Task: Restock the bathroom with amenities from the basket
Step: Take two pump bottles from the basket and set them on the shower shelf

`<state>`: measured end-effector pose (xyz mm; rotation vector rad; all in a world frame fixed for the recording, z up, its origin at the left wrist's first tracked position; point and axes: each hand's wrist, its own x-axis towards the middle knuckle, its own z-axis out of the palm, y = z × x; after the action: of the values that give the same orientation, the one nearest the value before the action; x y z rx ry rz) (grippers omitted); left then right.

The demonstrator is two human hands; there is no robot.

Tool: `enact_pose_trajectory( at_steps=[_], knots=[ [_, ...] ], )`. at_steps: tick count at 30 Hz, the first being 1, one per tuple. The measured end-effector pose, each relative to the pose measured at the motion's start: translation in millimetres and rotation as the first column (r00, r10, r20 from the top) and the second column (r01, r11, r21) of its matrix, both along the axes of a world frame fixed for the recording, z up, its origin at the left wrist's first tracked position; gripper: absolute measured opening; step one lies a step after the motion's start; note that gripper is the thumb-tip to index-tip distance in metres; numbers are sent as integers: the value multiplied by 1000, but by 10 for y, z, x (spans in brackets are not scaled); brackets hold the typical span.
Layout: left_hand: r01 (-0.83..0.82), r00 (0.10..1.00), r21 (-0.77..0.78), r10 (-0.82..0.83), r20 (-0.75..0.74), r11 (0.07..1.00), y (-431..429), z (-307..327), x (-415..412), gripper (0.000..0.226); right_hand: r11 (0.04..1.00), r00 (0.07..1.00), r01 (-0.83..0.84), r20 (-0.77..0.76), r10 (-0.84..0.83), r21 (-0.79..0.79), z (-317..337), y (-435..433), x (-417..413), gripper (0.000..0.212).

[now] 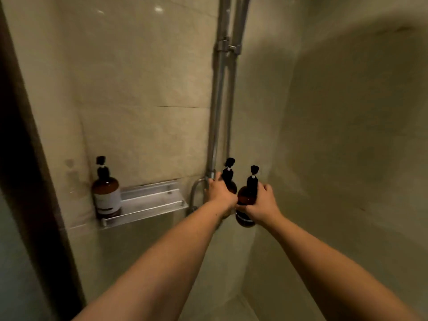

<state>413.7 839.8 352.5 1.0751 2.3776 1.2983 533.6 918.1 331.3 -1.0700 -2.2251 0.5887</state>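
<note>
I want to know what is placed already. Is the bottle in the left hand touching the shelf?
Apart. The head view shows the left hand holding its bottle right of the shelf, wall showing between.

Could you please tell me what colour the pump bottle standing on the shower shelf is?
Dark amber-brown pump bottle with a black pump, clearest in the head view.

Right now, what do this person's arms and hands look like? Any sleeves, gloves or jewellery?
Both forearms are bare as far as the frame shows, with no sleeves in view. The left hand and right hand wear no gloves, and I see no watch, bracelet or ring, though the picture is dim and slightly blurred.
</note>
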Motion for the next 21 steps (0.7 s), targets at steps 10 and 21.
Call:
enact_pose_trajectory(
  at_steps=[10,21],
  knots=[
    [-430,899,55,433,-66,901,101,253,-1311,70,885,883,-457,-74,463,90,362,651,-1855,75],
    [-624,748,114,634,-198,773,-387,45,-1782,46,729,735,-669,-21,678,144,279,243,-2454,63]
  ],
)
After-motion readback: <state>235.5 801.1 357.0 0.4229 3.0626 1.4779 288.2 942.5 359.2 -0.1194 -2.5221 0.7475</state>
